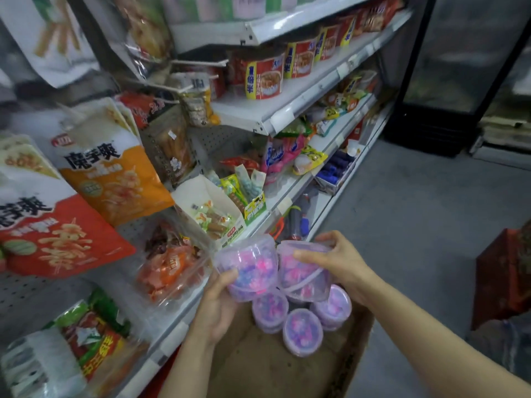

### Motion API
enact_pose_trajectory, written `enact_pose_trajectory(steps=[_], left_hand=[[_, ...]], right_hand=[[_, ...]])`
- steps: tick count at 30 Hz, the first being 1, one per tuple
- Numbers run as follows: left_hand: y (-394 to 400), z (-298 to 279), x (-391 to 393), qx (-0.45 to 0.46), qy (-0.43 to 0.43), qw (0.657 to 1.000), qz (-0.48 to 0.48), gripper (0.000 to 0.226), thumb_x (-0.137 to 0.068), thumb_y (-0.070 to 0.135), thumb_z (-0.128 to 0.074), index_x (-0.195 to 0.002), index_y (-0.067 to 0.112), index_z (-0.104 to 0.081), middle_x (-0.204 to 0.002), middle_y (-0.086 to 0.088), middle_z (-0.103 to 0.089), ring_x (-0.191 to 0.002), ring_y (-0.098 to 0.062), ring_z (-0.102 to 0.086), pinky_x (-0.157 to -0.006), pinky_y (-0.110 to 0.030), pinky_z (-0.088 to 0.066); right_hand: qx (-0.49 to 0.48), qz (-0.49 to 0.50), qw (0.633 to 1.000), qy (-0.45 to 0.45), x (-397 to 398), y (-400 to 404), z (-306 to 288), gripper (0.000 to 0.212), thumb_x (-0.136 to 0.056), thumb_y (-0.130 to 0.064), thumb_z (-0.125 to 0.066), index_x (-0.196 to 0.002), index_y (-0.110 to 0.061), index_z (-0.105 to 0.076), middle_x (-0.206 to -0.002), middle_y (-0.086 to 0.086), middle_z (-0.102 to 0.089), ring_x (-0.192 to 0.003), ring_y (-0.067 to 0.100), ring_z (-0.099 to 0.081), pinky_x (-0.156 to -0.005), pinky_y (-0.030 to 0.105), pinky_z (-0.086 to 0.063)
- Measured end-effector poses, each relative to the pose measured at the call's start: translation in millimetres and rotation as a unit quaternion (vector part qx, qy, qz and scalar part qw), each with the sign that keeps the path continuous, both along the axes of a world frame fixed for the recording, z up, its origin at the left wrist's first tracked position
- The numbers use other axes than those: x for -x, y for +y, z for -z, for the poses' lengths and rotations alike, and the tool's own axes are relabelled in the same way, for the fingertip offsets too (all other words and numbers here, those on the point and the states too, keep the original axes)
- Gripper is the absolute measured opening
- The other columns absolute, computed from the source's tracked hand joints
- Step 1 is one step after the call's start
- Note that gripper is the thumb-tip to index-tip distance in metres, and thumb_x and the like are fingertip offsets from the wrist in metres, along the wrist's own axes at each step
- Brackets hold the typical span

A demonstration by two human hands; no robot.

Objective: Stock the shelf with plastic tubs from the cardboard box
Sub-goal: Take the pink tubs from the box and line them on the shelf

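Observation:
I hold two clear plastic tubs filled with pink and blue pieces above the open cardboard box (258, 366). My left hand (214, 308) grips the left tub (247, 265) from below. My right hand (339, 259) clasps the right tub (301, 271) across its rim and side. Both tubs hang tilted, side by side, just off the front edge of the white shelf (178, 331). Three more tubs with lilac lids (303, 330) stand in the box's far end beneath them.
Snack bags hang on the pegboard at left, among them an orange bag (115, 179). Trays of wrapped snacks (169, 268) fill the nearest shelf. Red noodle cups (263, 77) line a higher shelf. A dark fridge (448, 81) stands at the aisle's end; a red box (502, 277) sits on the grey floor.

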State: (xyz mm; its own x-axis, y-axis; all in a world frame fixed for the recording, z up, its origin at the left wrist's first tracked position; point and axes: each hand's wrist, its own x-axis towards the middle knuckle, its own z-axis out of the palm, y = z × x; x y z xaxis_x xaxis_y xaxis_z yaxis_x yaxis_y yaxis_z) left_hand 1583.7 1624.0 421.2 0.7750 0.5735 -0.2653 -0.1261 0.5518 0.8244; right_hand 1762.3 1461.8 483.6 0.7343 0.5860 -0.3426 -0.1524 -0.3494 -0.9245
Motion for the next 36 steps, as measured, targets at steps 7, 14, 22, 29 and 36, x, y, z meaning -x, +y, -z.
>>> enact_pose_trajectory(steps=[7,14,22,29,36], left_hand=[[-17.8,-113.0,-45.7,-0.025,-0.052,0.998,-0.015,0.128,-0.035,0.033,-0.103,-0.142,-0.006,-0.044,-0.129,-0.025,-0.064,-0.109,-0.032,-0.067,-0.083,-0.041,-0.060],[-66.4,-216.4,-79.3,-0.071,-0.103,0.992,-0.009,0.116,-0.040,0.036,-0.101,-0.140,0.006,-0.050,-0.126,-0.016,-0.068,-0.111,-0.028,-0.068,-0.086,-0.038,-0.060],[-130.6,-305.3,-99.8,-0.080,-0.173,0.982,-0.009,0.110,-0.046,0.050,-0.095,-0.137,0.004,-0.054,-0.131,-0.020,-0.064,-0.124,-0.037,-0.059,-0.100,-0.048,-0.052],[-170.0,-359.1,-118.8,-0.081,-0.241,0.965,-0.060,0.042,-0.102,0.039,-0.042,-0.125,0.013,-0.065,-0.122,-0.018,-0.069,-0.106,-0.034,-0.068,-0.102,-0.060,-0.046],[-151.0,-380.6,-160.2,-0.043,-0.301,0.951,0.047,0.111,-0.057,0.049,-0.093,-0.148,0.011,-0.043,-0.146,-0.022,-0.051,-0.135,-0.042,-0.047,-0.109,-0.057,-0.039]], right_hand=[[-0.161,-0.043,0.970,0.176,-33.6,-44.8,-111.3,0.089,-0.055,0.001,-0.086,-0.130,-0.014,-0.040,-0.117,0.016,-0.060,-0.074,0.020,-0.070,-0.058,0.034,-0.058],[-0.298,0.015,0.949,0.105,-59.7,-88.0,-178.3,0.128,-0.014,-0.021,-0.100,-0.130,-0.012,-0.046,-0.106,0.015,-0.070,-0.086,0.026,-0.073,-0.063,0.034,-0.058],[-0.363,-0.024,0.929,0.064,-49.5,-141.5,-261.7,0.106,-0.039,-0.034,-0.098,-0.130,-0.012,-0.050,-0.120,0.016,-0.067,-0.103,0.032,-0.068,-0.076,0.039,-0.057],[-0.410,-0.113,0.904,0.037,-62.2,-186.6,-316.8,0.079,-0.051,-0.016,-0.083,-0.125,-0.005,-0.057,-0.117,0.021,-0.067,-0.100,0.033,-0.067,-0.076,0.037,-0.055],[-0.388,-0.052,0.919,-0.043,-95.7,-163.9,-343.4,0.080,-0.055,-0.028,-0.087,-0.126,-0.013,-0.055,-0.117,0.015,-0.068,-0.104,0.032,-0.068,-0.082,0.042,-0.054]])
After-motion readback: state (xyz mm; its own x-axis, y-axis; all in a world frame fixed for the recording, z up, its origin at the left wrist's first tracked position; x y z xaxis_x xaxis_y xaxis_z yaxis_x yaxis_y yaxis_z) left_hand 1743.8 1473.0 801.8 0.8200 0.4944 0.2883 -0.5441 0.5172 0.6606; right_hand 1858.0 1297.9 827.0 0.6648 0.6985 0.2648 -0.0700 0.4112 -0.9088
